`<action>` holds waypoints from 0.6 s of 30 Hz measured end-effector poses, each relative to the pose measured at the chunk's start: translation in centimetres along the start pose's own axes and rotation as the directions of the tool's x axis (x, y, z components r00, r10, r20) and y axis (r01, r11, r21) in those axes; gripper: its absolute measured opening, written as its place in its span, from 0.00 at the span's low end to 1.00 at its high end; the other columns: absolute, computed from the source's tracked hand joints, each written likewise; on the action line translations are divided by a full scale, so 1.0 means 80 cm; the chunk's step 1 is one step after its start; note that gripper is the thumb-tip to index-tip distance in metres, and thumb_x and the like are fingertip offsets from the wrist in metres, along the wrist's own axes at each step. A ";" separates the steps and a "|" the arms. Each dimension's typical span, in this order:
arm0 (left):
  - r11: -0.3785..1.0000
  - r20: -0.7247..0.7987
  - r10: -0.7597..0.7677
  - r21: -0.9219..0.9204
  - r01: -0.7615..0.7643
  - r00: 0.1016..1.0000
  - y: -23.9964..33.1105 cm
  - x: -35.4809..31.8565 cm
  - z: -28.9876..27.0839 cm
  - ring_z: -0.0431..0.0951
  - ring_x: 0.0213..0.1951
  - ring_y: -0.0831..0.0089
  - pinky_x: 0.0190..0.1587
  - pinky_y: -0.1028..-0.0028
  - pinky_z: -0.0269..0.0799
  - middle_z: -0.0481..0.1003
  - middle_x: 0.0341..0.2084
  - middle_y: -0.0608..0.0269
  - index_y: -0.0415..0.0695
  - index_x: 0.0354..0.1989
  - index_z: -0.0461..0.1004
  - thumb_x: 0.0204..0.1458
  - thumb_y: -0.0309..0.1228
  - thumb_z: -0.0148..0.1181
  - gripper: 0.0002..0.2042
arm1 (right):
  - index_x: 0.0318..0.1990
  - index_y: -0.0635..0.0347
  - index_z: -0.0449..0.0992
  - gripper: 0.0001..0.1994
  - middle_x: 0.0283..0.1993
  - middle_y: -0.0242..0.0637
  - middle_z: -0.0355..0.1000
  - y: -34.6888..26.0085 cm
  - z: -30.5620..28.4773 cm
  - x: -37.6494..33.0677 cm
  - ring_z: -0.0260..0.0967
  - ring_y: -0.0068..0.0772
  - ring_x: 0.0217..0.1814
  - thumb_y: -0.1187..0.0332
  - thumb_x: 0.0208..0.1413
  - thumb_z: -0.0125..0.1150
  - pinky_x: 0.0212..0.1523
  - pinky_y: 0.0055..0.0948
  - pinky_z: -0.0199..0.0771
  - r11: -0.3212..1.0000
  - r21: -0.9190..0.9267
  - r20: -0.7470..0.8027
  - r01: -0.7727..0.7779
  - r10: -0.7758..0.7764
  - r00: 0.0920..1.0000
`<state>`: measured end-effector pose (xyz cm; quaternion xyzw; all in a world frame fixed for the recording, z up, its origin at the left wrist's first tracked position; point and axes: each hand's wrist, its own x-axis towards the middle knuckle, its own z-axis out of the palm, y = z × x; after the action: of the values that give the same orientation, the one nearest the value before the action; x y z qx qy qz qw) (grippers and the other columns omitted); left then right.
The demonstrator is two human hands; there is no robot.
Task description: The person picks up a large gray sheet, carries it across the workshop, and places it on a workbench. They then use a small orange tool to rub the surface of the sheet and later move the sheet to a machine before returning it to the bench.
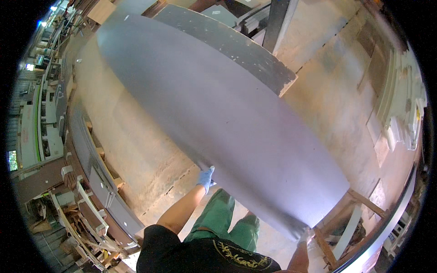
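Note:
A long, wide grey panel (218, 118) stretches from the far left to the near right, in front of my body. My left hand (206, 178), in a blue glove, is closed on its near long edge, with the thumb at the top and the other fingers mostly hidden. At the near right corner my right hand (306, 235) is closed on the same panel; its fingers are blurred and partly hidden. Beyond the panel's far edge lies a darker grey board (232, 45) with scuffed, chipped edges.
To the left, a stack of dark panels (107, 195) stands beside scrap wood (73, 223). Pale long strips (400, 104) are piled at the far right. A wooden frame (325, 245) stands near my right hand. Concrete floor (132, 123) shows around the panel.

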<state>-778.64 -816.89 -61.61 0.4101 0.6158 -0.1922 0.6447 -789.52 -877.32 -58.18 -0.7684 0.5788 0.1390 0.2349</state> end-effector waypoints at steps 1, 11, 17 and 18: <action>0.999 -0.029 0.012 0.051 -0.010 1.000 0.004 -0.001 0.001 0.74 0.39 0.67 0.32 0.66 0.76 0.68 0.46 0.62 0.50 0.51 0.61 0.47 0.46 0.58 0.25 | 0.55 0.58 0.61 0.32 0.48 0.40 0.67 0.006 0.010 0.014 0.67 0.35 0.45 0.43 0.50 0.52 0.45 0.40 0.68 0.970 0.232 0.086 -0.077 0.059 0.995; 0.950 -0.059 0.054 0.311 -0.033 0.997 0.055 0.007 -0.014 0.73 0.41 0.60 0.31 0.68 0.75 0.69 0.46 0.53 0.36 0.51 0.62 0.46 0.47 0.59 0.30 | 0.48 0.58 0.69 0.38 0.41 0.37 0.72 -0.057 0.034 0.001 0.69 0.37 0.41 0.31 0.44 0.45 0.41 0.32 0.72 0.691 0.531 0.669 -0.491 0.014 0.743; 0.161 0.255 0.411 0.925 -0.345 0.875 0.078 0.065 -0.066 0.73 0.44 0.57 0.42 0.63 0.69 0.74 0.38 0.49 0.38 0.41 0.70 0.49 0.46 0.51 0.22 | 0.51 0.63 0.64 0.36 0.48 0.46 0.68 -0.094 0.086 -0.003 0.67 0.46 0.47 0.36 0.50 0.44 0.47 0.43 0.69 0.758 0.544 0.612 -0.359 -0.066 0.788; 0.167 0.271 0.386 0.919 -0.356 0.882 0.098 0.015 -0.042 0.73 0.44 0.56 0.44 0.62 0.68 0.74 0.39 0.50 0.40 0.40 0.71 0.50 0.46 0.49 0.21 | 0.53 0.63 0.63 0.37 0.48 0.45 0.68 -0.064 0.096 0.021 0.67 0.43 0.48 0.36 0.49 0.44 0.48 0.38 0.68 0.727 0.606 0.539 -0.322 -0.077 0.839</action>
<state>-774.65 -809.35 -60.16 0.8506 0.2640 -0.3533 0.2862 -783.69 -873.59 -64.48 -0.5185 0.5525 0.1412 0.6372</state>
